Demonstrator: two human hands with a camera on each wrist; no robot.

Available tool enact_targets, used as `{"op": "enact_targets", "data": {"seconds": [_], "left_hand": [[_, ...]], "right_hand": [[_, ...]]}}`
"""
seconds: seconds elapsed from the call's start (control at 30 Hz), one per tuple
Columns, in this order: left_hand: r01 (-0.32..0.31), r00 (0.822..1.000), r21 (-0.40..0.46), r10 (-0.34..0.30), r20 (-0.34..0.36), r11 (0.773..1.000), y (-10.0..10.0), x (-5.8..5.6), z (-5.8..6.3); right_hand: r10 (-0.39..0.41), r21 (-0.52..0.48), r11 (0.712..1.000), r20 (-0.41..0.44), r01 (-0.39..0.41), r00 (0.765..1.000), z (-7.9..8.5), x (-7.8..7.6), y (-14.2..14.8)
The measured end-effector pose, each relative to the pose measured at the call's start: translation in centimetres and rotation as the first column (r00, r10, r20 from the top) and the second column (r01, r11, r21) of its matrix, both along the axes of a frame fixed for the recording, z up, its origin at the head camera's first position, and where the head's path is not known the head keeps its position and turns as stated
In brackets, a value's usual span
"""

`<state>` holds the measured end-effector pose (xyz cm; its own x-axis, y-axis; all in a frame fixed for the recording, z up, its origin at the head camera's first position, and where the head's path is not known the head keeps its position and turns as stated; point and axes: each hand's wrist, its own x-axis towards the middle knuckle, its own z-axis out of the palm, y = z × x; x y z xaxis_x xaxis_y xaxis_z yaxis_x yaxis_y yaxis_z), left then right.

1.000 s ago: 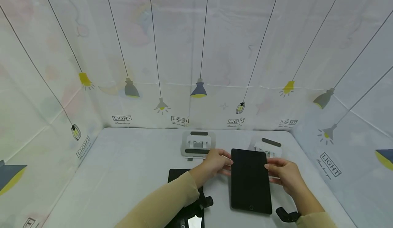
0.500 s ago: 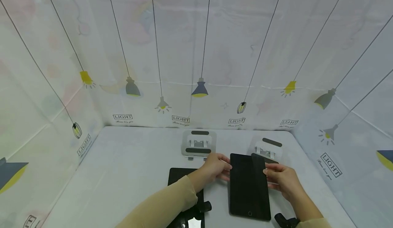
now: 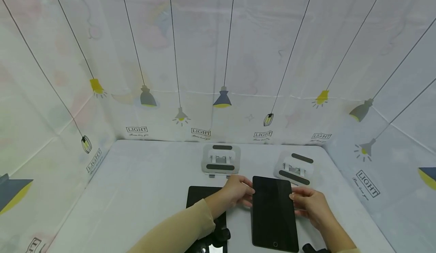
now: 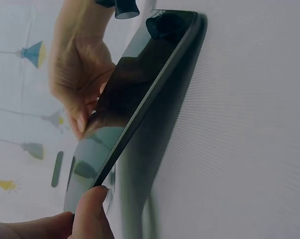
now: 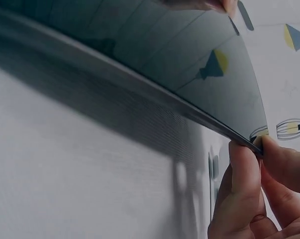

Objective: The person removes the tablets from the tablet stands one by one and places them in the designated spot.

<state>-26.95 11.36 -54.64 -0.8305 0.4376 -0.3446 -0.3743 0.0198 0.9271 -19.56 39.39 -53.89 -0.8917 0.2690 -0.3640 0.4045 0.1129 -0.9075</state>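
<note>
A black tablet (image 3: 274,215) with a round home button is held between both hands on the right of the table. My left hand (image 3: 237,191) pinches its left long edge near the far end, and my right hand (image 3: 311,206) pinches the opposite edge. The left wrist view shows the tablet (image 4: 140,84) tilted, its far end raised and the near end down close to the white surface. In the right wrist view, thumb and fingers (image 5: 244,169) grip the thin edge. Reflections of the printed wall cross the glossy screen.
Two grey-white tablet stands with dark pads are at the back: one stand (image 3: 220,160) near the middle, another stand (image 3: 295,168) behind the tablet. A second black tablet (image 3: 199,195) lies partly under the left forearm. A lamp-patterned curtain (image 3: 221,56) surrounds the white table (image 3: 143,192).
Both hands have drawn the tablet toward the near side and slightly left. More of the right-hand stand now shows beyond its far edge.
</note>
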Motion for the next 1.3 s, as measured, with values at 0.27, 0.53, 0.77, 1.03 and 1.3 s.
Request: {"op": "enact_targets", "data": {"seconds": [0.27,0.53,0.77,1.03,1.3], "left_hand": [[0.007,1.0,-0.024,-0.007,-0.004,1.0,-0.9,0.9,0.1],[0.019,1.0,-0.05,-0.018,0.017,0.999,-1.4,1.4,-0.1],[0.043,0.998,-0.075,-0.04,0.043,0.996,-1.8,1.7,0.1],[0.027,0.998,-0.11,-0.021,0.052,0.994,-2.1,2.2,0.6],[0.023,0.999,-0.129,-0.018,0.043,0.991,-2.4,2.4,0.7]], "right_hand": [[-0.005,0.006,1.0,0.014,0.005,1.0,-0.6,0.4,-0.7],[-0.008,-0.013,1.0,0.028,0.009,1.0,-1.1,0.9,-1.1],[-0.01,-0.014,1.0,0.043,0.011,0.999,-1.3,1.4,-1.4],[-0.003,-0.019,1.0,0.066,0.004,0.998,-1.1,1.5,-1.7],[0.034,-0.027,0.999,0.068,-0.033,0.997,-1.0,1.7,-1.4]]}}
